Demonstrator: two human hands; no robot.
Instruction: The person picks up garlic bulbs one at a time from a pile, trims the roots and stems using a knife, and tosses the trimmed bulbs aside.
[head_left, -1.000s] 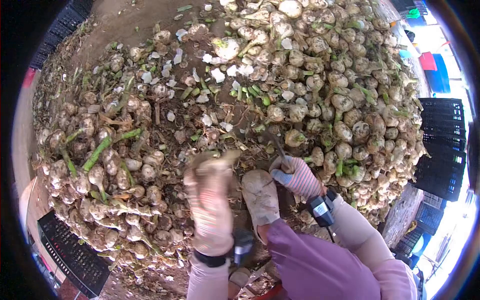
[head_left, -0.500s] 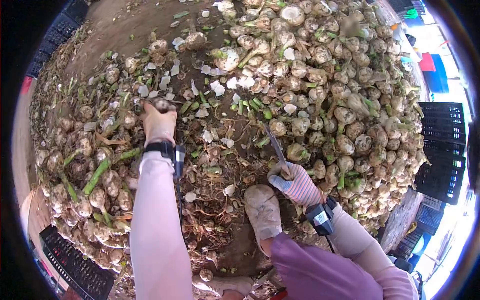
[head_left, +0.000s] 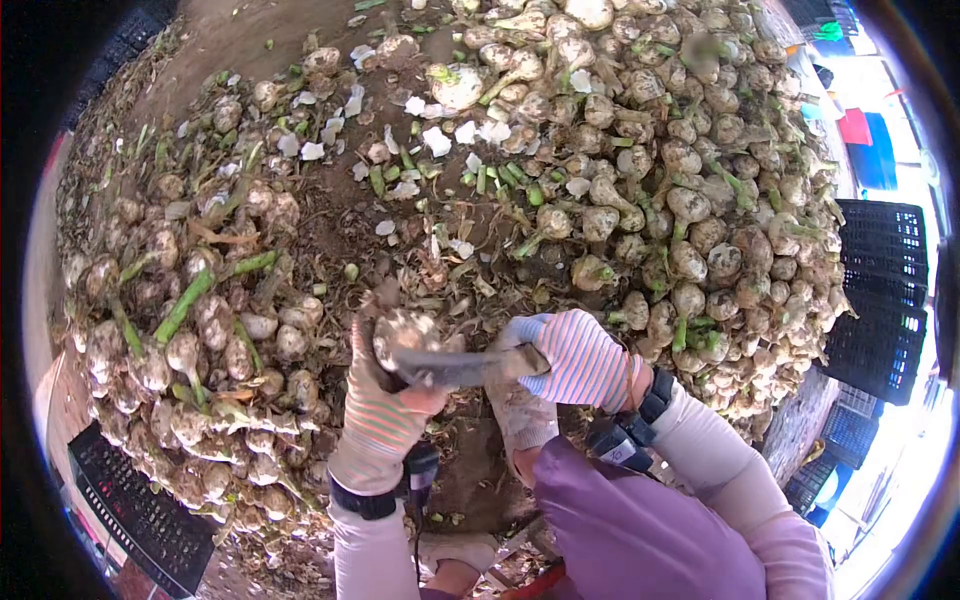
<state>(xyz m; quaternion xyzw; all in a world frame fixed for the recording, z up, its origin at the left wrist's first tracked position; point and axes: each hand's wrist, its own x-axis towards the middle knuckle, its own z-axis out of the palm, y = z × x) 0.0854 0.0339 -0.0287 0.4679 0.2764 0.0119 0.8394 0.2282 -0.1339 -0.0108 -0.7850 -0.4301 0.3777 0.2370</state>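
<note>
While L hand [head_left: 385, 405] grips it, muddy pale bulb [head_left: 405, 333], knife [head_left: 450, 366] against it

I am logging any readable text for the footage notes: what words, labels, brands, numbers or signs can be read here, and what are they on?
None can be read.
The small black device strapped at the right wrist shows a pale patch on its face, too small and blurred to read.
The black wristband device on the left arm shows no mark.
The black plastic crates at right and the striped work gloves carry no legible lettering.
</note>
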